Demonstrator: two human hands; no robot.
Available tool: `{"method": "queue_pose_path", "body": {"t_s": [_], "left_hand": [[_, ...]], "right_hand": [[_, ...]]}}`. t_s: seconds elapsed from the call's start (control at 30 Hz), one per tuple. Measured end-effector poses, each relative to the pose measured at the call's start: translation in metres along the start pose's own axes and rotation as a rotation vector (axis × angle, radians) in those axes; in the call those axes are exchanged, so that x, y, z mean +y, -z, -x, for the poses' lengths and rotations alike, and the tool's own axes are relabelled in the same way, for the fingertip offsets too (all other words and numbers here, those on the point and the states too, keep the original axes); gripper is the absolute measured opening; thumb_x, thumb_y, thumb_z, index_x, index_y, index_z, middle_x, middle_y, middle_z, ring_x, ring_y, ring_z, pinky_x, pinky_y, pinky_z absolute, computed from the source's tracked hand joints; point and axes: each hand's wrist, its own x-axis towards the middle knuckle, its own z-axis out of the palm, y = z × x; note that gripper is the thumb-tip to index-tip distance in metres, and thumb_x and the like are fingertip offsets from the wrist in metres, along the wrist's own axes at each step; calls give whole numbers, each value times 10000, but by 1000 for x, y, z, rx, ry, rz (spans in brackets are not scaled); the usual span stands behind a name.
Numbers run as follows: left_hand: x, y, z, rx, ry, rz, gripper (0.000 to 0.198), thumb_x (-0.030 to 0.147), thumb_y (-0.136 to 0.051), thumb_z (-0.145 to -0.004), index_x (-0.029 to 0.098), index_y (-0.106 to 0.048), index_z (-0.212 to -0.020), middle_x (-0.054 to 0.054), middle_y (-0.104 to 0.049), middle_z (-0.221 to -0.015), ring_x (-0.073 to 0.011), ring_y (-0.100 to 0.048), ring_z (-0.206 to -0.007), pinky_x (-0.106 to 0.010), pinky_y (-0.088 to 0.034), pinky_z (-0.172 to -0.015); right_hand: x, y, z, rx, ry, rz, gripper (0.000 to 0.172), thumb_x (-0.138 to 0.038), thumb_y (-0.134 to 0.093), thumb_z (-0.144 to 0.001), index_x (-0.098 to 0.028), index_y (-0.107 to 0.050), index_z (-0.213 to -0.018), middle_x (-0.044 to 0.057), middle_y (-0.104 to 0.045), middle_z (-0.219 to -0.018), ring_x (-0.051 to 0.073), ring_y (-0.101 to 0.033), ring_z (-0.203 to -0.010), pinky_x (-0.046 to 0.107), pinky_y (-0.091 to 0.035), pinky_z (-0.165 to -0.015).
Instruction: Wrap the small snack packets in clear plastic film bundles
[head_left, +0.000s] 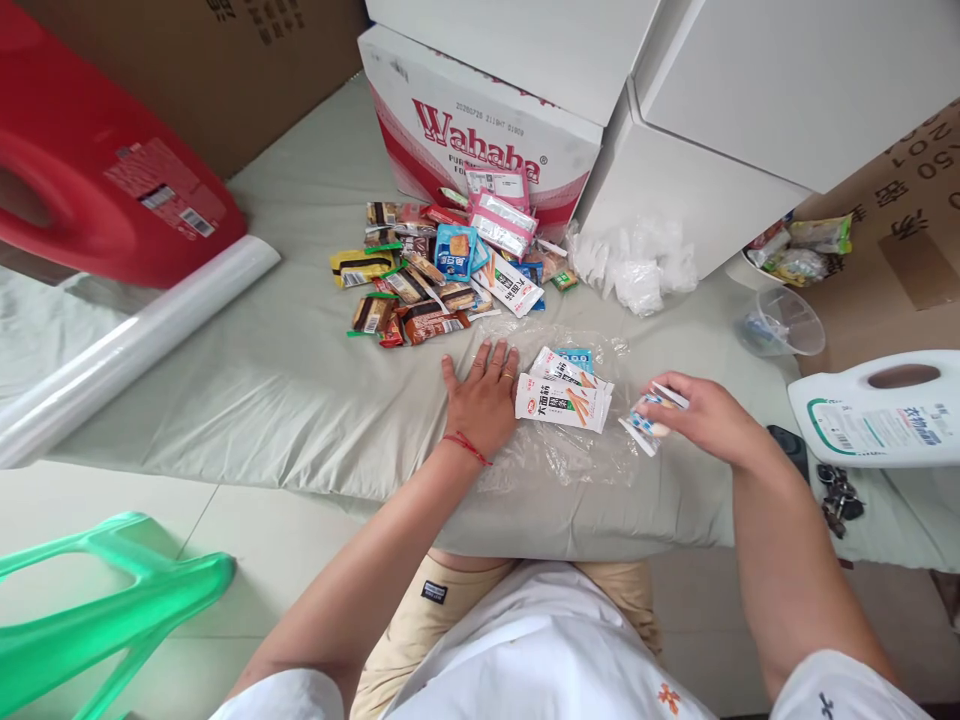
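My left hand point(484, 398) lies flat with spread fingers on a clear plastic sheet point(559, 462), its fingertips left of some white snack packets point(559, 402). A blue packet point(576, 357) shows partly behind those white ones. In my right hand point(694, 412) is a small blue and white packet point(646, 425), pinched between thumb and fingers just right of the white packets, over the sheet's right side. Beyond my left hand sits a pile of mixed snack packets point(426, 282) in yellow, brown, blue, red and pink wrappers.
Crumpled clear plastic point(637, 268) lies right of the pile, before a Wahaha box point(487, 135). A red jug point(172, 190) and plastic roll point(150, 345) stand left. At right are a clear cup point(780, 322), a white bottle point(877, 410) and keys point(841, 500). A green stool point(135, 590) stands lower left.
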Motion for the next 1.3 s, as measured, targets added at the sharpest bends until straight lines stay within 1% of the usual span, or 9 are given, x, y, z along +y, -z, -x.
{"method": "queue_pose_path", "body": {"t_s": [0.07, 0.13, 0.23, 0.4, 0.53, 0.7, 0.83, 1.1, 1.3], "left_hand": [[0, -1, 0, 7, 2, -10, 600, 287, -176, -1065, 206, -375, -1625, -90, -282, -1717, -290, -224, -1615, -775, -27, -1236], [0, -1, 0, 3, 1, -20, 601, 299, -167, -1069, 196, -373, -1625, -87, -276, -1718, -287, -227, -1613, -779, -35, -1233], [0, 0, -1, -4, -2, -25, 600, 308, -164, -1073, 195, -373, -1624, -81, -279, -1718, -284, -233, -1611, -783, -52, -1231], [-1, 1, -1, -12, -4, -14, 592, 318, -182, -1075, 225, -383, -1623, -80, -289, -1718, -307, -236, -1610, -778, -59, -1234], [-1, -2, -1, 24, 5, -6, 581, 363, -210, -1079, 255, -387, -1622, -79, -312, -1713, -318, -233, -1611, -764, -57, -1241], [-1, -4, -1, 55, -5, 12, 580, 371, -229, -1079, 218, -405, -1610, -92, -330, -1704, -299, -253, -1604, -752, -44, -1251], [-2, -5, -1, 70, 0, 34, 577, 370, -245, -1075, 225, -411, -1608, -90, -345, -1699, -310, -257, -1602, -754, -34, -1252], [-2, -7, -1, 71, -2, 41, 578, 371, -240, -1077, 211, -412, -1605, -85, -341, -1699, -289, -259, -1602, -759, -30, -1252], [-1, -5, -1, 56, -6, 49, 589, 360, -230, -1074, 199, -388, -1618, -90, -320, -1706, -298, -249, -1604, -767, -23, -1245]], "right_hand": [[-29, -1, -23, 20, 127, -184, 424, -601, -774, -775, -243, -728, -996, 29, -730, -913, 219, -664, -823, 326, -529, -715], [-51, -8, -45, 220, 246, -350, 530, -634, -705, -834, -243, -685, -1190, 44, -708, -1038, 208, -655, -876, 332, -545, -741], [-66, -30, -61, 409, 371, -245, 585, -551, -713, -868, -251, -598, -1357, 79, -669, -1204, 229, -630, -1011, 379, -554, -845], [-54, -89, -31, 121, 485, 380, 596, -342, -822, -815, -216, -626, -1364, 134, -653, -1285, 346, -532, -1185, 516, -490, -1020], [-36, -113, -8, 161, 420, 526, 546, -261, -760, -859, -181, -617, -1380, 169, -618, -1331, 369, -489, -1190, 526, -480, -1015], [-23, -102, -12, 260, 355, 409, 506, -385, -762, -875, -173, -634, -1317, 145, -628, -1205, 335, -488, -1123, 466, -482, -995], [-30, -99, -18, 139, 276, 524, 663, -462, -764, -872, -177, -552, -1432, 158, -601, -1263, 349, -506, -1133, 474, -477, -971], [-46, -110, -12, 63, 197, 712, 576, -331, -706, -900, -142, -538, -1418, 198, -583, -1359, 368, -554, -1163, 485, -464, -968], [-40, -77, -18, 63, 158, 539, 530, -276, -680, -877, -174, -571, -1386, 119, -657, -1212, 281, -640, -1074, 375, -486, -930]]}}
